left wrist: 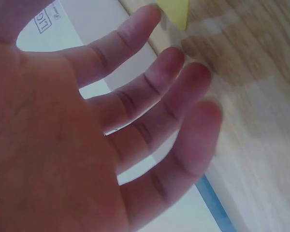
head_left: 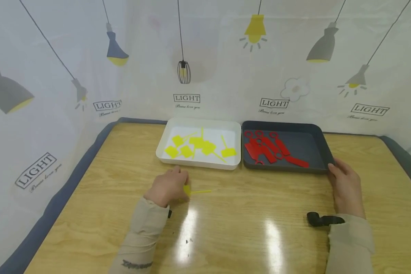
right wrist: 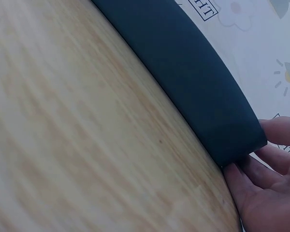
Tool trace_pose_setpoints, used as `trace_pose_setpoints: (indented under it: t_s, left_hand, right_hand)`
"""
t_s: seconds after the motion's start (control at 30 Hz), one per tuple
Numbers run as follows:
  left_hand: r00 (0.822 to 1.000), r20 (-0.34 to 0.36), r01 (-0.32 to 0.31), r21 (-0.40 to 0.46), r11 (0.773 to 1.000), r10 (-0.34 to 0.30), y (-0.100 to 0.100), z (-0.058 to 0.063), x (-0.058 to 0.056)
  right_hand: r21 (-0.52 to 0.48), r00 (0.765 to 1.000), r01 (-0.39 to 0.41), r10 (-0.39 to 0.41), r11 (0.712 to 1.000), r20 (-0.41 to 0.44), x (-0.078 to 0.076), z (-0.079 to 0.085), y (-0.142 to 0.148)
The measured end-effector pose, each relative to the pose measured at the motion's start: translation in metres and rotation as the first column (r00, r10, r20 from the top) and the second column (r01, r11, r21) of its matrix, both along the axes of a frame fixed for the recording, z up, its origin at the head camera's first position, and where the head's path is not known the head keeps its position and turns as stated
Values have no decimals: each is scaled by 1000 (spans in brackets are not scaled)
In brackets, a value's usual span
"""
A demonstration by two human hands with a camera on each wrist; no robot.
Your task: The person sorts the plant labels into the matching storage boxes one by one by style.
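Note:
My left hand is low over the table in front of the white tray. Its thumb and index finger lie about a flat yellow piece with a thin stick pointing right. In the left wrist view the fingers are spread and gently bent, the index fingertip right at the yellow corner; the thumb tip is out of frame. My right hand holds the near right corner of the dark grey tray, thumb and fingers around that corner in the right wrist view.
Several flat yellow pieces with thin sticks lie in the white tray. Several flat red pieces, some with ring ends, lie on the left side of the dark tray. Both trays stand side by side at the wooden table's back edge, before a printed curtain.

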State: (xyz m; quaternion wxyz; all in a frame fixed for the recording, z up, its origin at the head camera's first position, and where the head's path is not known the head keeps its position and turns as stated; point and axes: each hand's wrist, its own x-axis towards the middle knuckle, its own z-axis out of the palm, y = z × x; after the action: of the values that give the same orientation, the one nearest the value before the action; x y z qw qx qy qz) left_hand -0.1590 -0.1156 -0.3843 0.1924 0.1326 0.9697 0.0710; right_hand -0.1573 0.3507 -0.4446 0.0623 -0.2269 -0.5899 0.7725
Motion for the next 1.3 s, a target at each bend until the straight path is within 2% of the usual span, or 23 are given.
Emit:
trace_pose_setpoints:
  t_s: [0.2,0.6,0.83,1.03,1.3]
  left_hand:
    - [1000,-14,3,-3,1000,-4,0,0,0]
    - [999,-47,-9,-15,1000,8,2,-2,0]
    - [994,-111,8,-44,999,-13,9,-6,-2]
    - [979,-204,14,-56,998,-26,14,-8,1]
    - [960,-276,31,-31,999,-39,24,-17,0]
  right_hand:
    - [21,1000,2,-2,1000,15,-1,0,0]
    - [-27,1000,1,-1,1000,-23,-1,2,-1]
    - [20,1000,-7,7,1000,9,0,1,-1]
    - [21,1000,-4,4,1000,5,-1,-1,0]
    - [42,1000,-8,7,999,15,-1,0,0]
